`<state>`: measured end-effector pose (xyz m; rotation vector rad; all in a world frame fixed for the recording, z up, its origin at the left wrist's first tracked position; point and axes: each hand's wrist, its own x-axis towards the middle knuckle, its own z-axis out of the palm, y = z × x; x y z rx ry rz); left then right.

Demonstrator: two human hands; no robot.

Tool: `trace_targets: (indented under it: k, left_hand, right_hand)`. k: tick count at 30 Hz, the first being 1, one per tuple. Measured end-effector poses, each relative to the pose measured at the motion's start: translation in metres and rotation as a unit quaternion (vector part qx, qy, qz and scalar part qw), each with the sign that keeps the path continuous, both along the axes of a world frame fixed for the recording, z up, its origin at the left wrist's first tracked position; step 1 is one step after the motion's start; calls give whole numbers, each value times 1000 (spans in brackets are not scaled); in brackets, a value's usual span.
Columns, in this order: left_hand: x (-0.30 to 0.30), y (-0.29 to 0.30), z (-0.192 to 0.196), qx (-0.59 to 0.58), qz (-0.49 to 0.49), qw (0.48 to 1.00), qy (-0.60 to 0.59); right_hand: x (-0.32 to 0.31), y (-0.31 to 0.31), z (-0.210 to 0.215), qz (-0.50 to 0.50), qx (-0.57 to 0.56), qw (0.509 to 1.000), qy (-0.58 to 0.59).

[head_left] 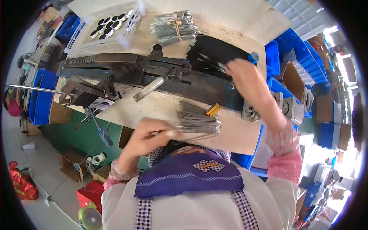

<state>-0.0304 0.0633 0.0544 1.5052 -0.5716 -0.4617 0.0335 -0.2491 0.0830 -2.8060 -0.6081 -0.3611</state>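
Observation:
My left hand (151, 136) is closed at the near edge of the bench, its fingers pinched around a thin metal rod (199, 137) that points right. Just beyond it lies a loose bundle of similar grey metal rods (193, 117) with shiny ends to the right, a yellow clip-like piece (213, 110) resting on them. My right hand (245, 74), slightly blurred, reaches over the right part of the black sheet or tray (211, 51). Its fingers are drawn together by small shiny slivers (221, 66); what they grip is too small to make out.
A long dark metal bench fixture (161, 73) with a lever handle (149, 89) crosses the bench. Behind it stand a clear plastic crate (86, 44) of black-topped white pieces and a tied rod bundle (174, 28). Blue bins (272, 57) stand at right; a blue cap (253, 57) is near my right hand.

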Motion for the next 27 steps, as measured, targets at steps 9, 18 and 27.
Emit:
trace_targets:
  k: [9,18,27]
  left_hand:
    - [94,-153,-42,153,-86,980,-98]
    - [110,-102,13,324,50,699,-636]
    - [24,-67,-43,10,298,939,-173]
  right_hand:
    - [17,-24,9,33,41,989,140]
    - [6,6,-27,132,104,985,-49]
    - [27,39,-44,142,229,961,-55]
